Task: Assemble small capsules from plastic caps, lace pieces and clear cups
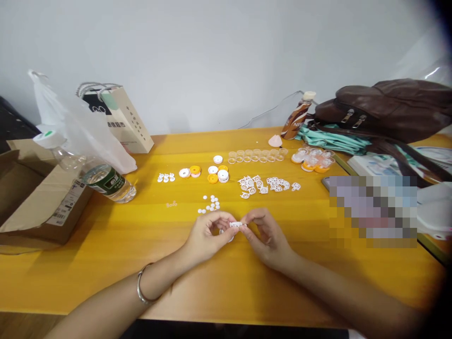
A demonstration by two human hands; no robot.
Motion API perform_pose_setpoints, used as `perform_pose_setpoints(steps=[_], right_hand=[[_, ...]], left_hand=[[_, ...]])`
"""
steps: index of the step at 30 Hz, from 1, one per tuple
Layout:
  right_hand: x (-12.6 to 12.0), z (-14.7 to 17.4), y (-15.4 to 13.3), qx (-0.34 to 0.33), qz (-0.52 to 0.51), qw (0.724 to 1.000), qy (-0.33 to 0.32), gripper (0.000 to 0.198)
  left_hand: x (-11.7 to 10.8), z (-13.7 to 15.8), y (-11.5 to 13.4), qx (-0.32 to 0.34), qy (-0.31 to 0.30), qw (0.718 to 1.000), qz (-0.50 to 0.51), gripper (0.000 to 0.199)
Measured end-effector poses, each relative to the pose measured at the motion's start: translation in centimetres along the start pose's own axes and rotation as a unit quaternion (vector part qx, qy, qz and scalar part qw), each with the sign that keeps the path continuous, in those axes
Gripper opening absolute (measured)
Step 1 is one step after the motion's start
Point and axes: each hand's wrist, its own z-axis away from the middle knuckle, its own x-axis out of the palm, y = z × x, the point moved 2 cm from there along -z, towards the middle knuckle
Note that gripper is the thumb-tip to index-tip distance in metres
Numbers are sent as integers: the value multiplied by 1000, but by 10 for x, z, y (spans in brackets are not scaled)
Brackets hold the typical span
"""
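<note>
Above the near middle of the table, my left hand is closed, pinching a small white openwork plastic piece between thumb and fingers. My right hand is closed too, its fingertips meeting at the right end of that piece. Another small whitish part shows below the left fingers, too hidden to name. Beyond the hands lie similar white openwork pieces, small white discs and tiny clear rings. White and orange round parts sit farther back, left of a double row of clear round cups.
An open cardboard box, a leaning water bottle and a paper bag stand left. Right are orange-based clear assemblies, a brown drink bottle, a brown leather bag and a pixelated area. A pink cone lies at the back.
</note>
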Motion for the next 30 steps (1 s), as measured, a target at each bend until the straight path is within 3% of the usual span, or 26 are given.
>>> perform_pose_setpoints(steps=[5,9,13,17,21,27,30], right_hand=[[-1,6,0,-38,-11,999,3,13],[-5,4,-5,-42,-8,999,-9,21],[-7,-1,-13,-78,-15,996,-48,21],[-8,-1,-19,-131,-10,991,-30,23],[-7,-1,-20,-137,-13,990,-21,22],[-6,-6,-7,-3,6,999,-40,10],[-6,-8,0,15,63,996,-56,36]], left_hand=[[-4,9,11,150,19,979,-134,11],[-8,13,15,256,16,951,-174,18],[-8,15,15,278,1,940,-197,23],[-5,17,17,295,-1,934,-200,23],[-2,18,15,274,15,942,-193,21],[-8,9,3,122,14,988,-98,12],[-19,2,3,92,31,991,-92,14]])
